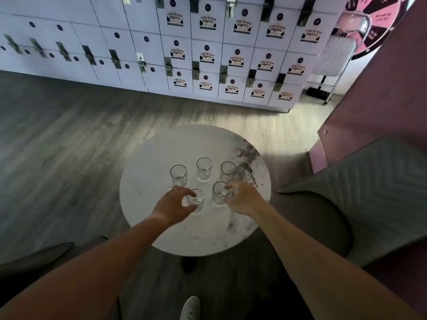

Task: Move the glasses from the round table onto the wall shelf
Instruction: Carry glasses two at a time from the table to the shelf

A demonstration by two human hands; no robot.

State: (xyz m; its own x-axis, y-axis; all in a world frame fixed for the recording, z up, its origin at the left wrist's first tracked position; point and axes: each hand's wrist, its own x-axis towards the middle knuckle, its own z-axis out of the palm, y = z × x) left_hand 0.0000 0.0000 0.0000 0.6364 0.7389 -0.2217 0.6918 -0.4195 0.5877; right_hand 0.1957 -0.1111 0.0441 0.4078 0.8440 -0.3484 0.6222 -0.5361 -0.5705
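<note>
Both arms outstretched over round table (161, 158); left hand (172, 205) fingers wrapping near-left glass (196, 200), right hand (242, 199) fingers wrapping near-right glass (219, 194).

locker labels (208, 23): too blurred to read | shoe (190, 308): cut by bottom edge | wheel (374, 24): cropped at top

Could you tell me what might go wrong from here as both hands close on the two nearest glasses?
1. The five glasses stand close together; the right hand reaching round the near right glass could knock the far right glass just behind its fingers.
2. The left hand curls around the near left glass from the side; smooth clear glass might slip if gripped only by fingertips.
</note>
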